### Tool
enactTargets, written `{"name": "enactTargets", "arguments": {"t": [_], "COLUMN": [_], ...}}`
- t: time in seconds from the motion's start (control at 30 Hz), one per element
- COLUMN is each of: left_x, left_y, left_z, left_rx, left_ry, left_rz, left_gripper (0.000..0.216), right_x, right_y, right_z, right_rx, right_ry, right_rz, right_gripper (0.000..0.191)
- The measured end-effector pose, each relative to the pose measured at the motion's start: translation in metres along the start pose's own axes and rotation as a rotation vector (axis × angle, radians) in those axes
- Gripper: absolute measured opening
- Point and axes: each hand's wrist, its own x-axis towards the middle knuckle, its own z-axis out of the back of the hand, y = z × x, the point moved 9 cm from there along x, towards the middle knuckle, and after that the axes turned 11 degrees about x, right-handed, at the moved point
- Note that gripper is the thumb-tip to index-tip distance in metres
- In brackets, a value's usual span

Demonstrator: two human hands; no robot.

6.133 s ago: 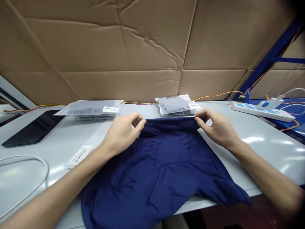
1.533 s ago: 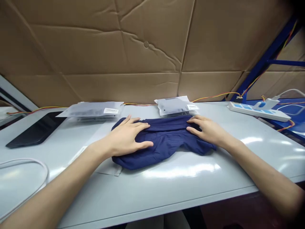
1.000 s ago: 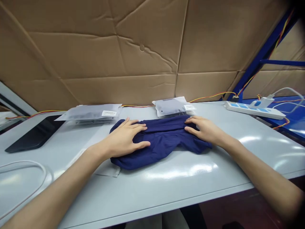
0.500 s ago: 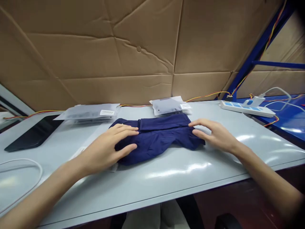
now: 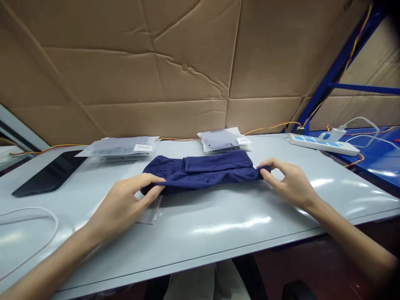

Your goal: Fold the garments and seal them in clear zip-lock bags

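Note:
A navy blue garment (image 5: 215, 164), partly folded, lies across the middle of the table; its exact kind cannot be told. My left hand (image 5: 128, 202) pinches the near left edge between thumb and fingers. At the other end, my right hand (image 5: 289, 179) is closed on the near right corner. The near edge is lifted and pulled straight between both hands, casting a shadow below. Part of a clear plastic bag (image 5: 151, 211) shows beneath the garment, beside my left fingers.
Two stacks of frosted packages with white labels, one left (image 5: 120, 146) and one right (image 5: 223, 139), stand behind the garment. A dark phone-like slab (image 5: 46, 173) and white cable (image 5: 54, 225) lie left. A white power strip (image 5: 323, 143) sits right. Cardboard (image 5: 150, 83) walls the back.
Both hands were resting open on the garment; now each pinches its near edge. That edge has risen and moved away from me, and more of the plastic bag shows.

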Motion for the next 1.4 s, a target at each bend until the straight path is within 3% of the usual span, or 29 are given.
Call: {"name": "enactTargets", "arguments": {"t": [0.1,0.23,0.43,0.73,0.97,1.07,1.2,1.3,1.4], "left_x": [0.016,0.031,0.032,0.029,0.026,0.027,0.023,0.017,0.013], "left_y": [0.015,0.025,0.031,0.035,0.041,0.025,-0.018,-0.039,-0.041], "left_z": [-0.003,-0.017,-0.029,-0.034,-0.038,-0.026,-0.017,-0.028,-0.04], "left_rx": [0.023,0.071,0.158,0.083,0.024,0.062,0.133,0.202,0.275], "left_ry": [0.03,0.088,0.092,0.178,0.229,0.122,-0.028,0.002,0.069], "left_rz": [0.186,0.268,0.242,0.2,0.144,0.059,-0.189,-0.366,-0.42], "left_gripper": [0.037,0.033,0.034,0.042,0.044,0.046,0.039,0.036,0.037], "right_x": [0.015,0.028,0.032,0.028,0.027,0.028,0.035,0.045,0.051], "right_y": [-0.009,-0.02,-0.03,-0.028,-0.031,-0.022,0.002,0.011,0.0], "right_z": [0.003,-0.013,-0.034,-0.03,-0.032,-0.03,-0.031,-0.042,-0.056], "right_rx": [-0.031,-0.143,-0.36,-0.256,-0.174,-0.186,-0.231,-0.255,-0.302], "right_ry": [-0.069,0.013,0.143,0.08,0.104,0.078,0.034,0.084,0.186], "right_rz": [-0.098,-0.153,-0.113,-0.059,-0.075,-0.038,0.058,0.123,0.125], "right_gripper": [0.018,0.023,0.028,0.027,0.034,0.035,0.028,0.024,0.023]}}
